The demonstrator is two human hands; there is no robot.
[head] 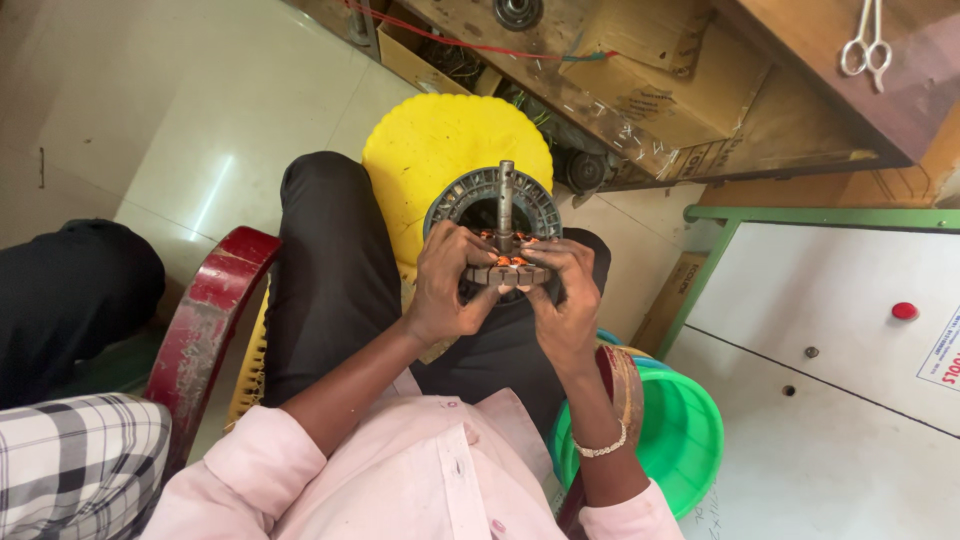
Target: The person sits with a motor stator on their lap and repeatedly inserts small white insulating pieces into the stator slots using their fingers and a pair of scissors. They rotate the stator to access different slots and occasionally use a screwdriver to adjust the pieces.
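A round grey motor stator (pixel 493 205) with a steel shaft through its middle and copper-coloured windings is held upright over my lap. My left hand (pixel 447 285) grips its lower left rim, fingers curled onto the windings. My right hand (pixel 568 295) grips the lower right rim, thumb on the core. Both hands touch the stator at once. Its lower half is hidden behind my fingers. A yellow plastic stool (pixel 420 150) stands just behind it.
A dark red plastic chair arm (pixel 205 320) is at my left. A green plastic tub (pixel 690 435) sits by my right elbow. A white machine cabinet with a red button (pixel 850 330) is at right. A wooden shelf (pixel 640 80) with cardboard boxes, wires and hanging scissors (pixel 866 45) is ahead. Another person's checked sleeve (pixel 70 460) is at lower left.
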